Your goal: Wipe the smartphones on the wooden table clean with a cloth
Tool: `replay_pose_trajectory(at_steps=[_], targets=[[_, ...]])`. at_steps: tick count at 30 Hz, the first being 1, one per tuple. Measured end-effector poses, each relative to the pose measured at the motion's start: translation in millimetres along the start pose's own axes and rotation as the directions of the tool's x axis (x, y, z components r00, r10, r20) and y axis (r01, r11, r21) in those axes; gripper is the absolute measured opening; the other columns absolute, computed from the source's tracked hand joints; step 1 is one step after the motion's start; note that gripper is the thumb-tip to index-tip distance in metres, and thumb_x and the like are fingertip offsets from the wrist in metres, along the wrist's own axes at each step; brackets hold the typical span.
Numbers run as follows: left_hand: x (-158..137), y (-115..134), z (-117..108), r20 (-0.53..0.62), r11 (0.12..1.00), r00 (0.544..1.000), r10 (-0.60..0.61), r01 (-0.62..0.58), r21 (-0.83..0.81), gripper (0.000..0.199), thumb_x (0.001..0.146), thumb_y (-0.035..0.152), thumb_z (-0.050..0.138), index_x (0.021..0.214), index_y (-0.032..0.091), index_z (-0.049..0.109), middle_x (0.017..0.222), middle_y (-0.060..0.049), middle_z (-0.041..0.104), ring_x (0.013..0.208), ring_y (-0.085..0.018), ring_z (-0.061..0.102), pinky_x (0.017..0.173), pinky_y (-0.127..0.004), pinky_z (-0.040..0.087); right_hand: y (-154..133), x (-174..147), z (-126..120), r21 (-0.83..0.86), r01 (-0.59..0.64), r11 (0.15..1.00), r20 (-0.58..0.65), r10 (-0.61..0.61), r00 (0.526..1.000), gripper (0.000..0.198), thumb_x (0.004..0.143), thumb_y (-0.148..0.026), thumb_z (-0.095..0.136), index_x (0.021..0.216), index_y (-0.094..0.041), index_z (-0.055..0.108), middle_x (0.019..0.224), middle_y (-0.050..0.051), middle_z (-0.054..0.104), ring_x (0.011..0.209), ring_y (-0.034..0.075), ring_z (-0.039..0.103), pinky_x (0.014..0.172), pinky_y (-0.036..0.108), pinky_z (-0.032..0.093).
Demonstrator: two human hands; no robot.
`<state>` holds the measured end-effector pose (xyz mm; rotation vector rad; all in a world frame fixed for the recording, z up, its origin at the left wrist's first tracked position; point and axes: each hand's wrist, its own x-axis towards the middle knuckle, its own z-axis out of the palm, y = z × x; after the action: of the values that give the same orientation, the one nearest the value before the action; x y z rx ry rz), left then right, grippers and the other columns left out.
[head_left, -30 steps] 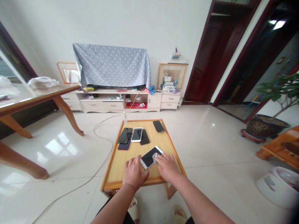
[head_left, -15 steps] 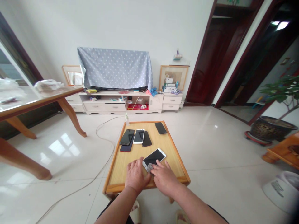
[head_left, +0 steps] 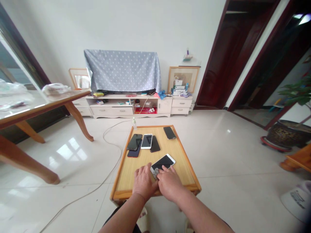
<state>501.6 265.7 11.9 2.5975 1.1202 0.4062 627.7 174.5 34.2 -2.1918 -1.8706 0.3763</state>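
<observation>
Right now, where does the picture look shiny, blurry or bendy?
All in the head view: window-shaped glare shines on the floor; the white bucket by the right edge looks blurred and partly dark; the dark red door leans, probably from lens stretching; the nearest white phone looks fairly clear.

Readable text: none | white bucket [head_left: 296, 200]: dark print on its side (too blurred to make out) | stacked boxes [head_left: 179, 92]: any print too small to read

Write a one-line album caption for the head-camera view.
Right hand holds a crumpled greyish wad against a white-edged smartphone, left hand alongside, with five more phones on the wooden table.
</observation>
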Motion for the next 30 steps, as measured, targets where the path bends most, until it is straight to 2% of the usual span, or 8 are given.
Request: replay_pose_trajectory(at_steps=[4,9,14,17,21,24,28,30], targets=[[0.7,0.9,1.8,-0.001,1.0,1.0,-0.003,0.003,-0.005,0.061,0.078,0.04,0.059,0.133,0.019,0.043,0.13,-0.012,0.059,0.122,-0.027,0.05,0.105,-0.039,0.027,-0.6,7.8,1.0,0.013,-0.016,1.0,-0.027,0.017,0.999,0.039,0.09,-0.022,0.041,0.119,-0.022,0.067,0.135,0.008,0.061,0.137,0.029,0.039,0.115,0.056,0.013],[0.5,0.6,3.8,-0.024,1.0,0.999,0.021,-0.021,0.0,0.058,0.081,0.036,0.055,0.136,0.021,0.04,0.129,-0.011,0.06,0.119,-0.025,0.052,0.103,-0.038,0.028,-7.0,29.6,0.8,0.033,-0.087,0.996,-0.062,0.089,0.994,0.046,0.092,-0.022,0.039,0.133,-0.023,0.058,0.142,0.008,0.055,0.138,0.027,0.039,0.115,0.054,0.015],[1.3,-3.1,3.5,0.022,0.999,0.999,0.039,-0.039,0.022,0.072,0.073,0.037,0.062,0.138,0.018,0.037,0.132,-0.013,0.058,0.122,-0.027,0.05,0.104,-0.039,0.027,-11.9,20.8,7.1,0.018,-0.043,0.999,-0.082,0.045,0.996,0.043,0.089,-0.022,0.044,0.128,-0.02,0.062,0.134,0.011,0.061,0.131,0.029,0.047,0.116,0.053,0.013],[2.1,-4.2,3.6,0.04,0.999,0.998,0.044,-0.044,0.022,0.077,0.07,0.037,0.065,0.139,0.017,0.037,0.133,-0.014,0.057,0.122,-0.029,0.049,0.105,-0.04,0.027,-13.0,17.3,12.2,0.024,-0.037,0.999,-0.115,0.04,0.993,0.039,0.089,-0.022,0.046,0.122,-0.019,0.066,0.127,0.011,0.065,0.125,0.028,0.052,0.114,0.049,0.019],[1.5,-1.2,2.9,-0.009,1.0,1.0,0.016,-0.016,0.005,0.057,0.081,0.037,0.055,0.133,0.019,0.043,0.126,-0.012,0.061,0.118,-0.027,0.052,0.102,-0.04,0.029,-4.9,29.3,15.3,0.087,-0.124,0.988,-0.21,0.14,0.968,0.026,0.089,-0.019,0.048,0.102,-0.019,0.071,0.11,0.011,0.071,0.11,0.026,0.06,0.099,0.038,0.038],[0.3,1.3,1.1,-0.036,1.0,0.999,0.026,-0.027,-0.005,0.056,0.08,0.041,0.057,0.131,0.021,0.045,0.123,-0.011,0.062,0.116,-0.027,0.054,0.101,-0.04,0.03,6.4,41.0,15.5,0.235,-0.165,0.958,-0.301,0.233,0.925,0.019,0.086,-0.016,0.051,0.087,-0.021,0.069,0.096,0.008,0.071,0.1,0.023,0.061,0.085,0.031,0.043],[-0.2,2.2,-0.9,-0.032,1.0,0.999,0.026,-0.026,0.001,0.06,0.074,0.038,0.062,0.13,0.021,0.047,0.122,-0.01,0.062,0.116,-0.027,0.053,0.102,-0.039,0.03,20.2,49.5,17.7,0.44,-0.203,0.875,-0.302,0.357,0.884,0.019,0.088,-0.017,0.051,0.099,-0.022,0.065,0.089,0.001,0.071,0.081,0.014,0.065,0.07,0.023,0.045],[0.0,2.2,-1.3,-0.023,1.0,0.999,0.026,-0.026,0.004,0.061,0.074,0.037,0.063,0.13,0.021,0.047,0.124,-0.009,0.062,0.117,-0.027,0.052,0.103,-0.039,0.029,25.7,50.1,19.0,0.498,-0.231,0.836,-0.279,0.406,0.87,0.017,0.087,-0.017,0.052,0.096,-0.022,0.064,0.081,-0.002,0.069,0.071,0.012,0.063,0.063,0.021,0.043]])
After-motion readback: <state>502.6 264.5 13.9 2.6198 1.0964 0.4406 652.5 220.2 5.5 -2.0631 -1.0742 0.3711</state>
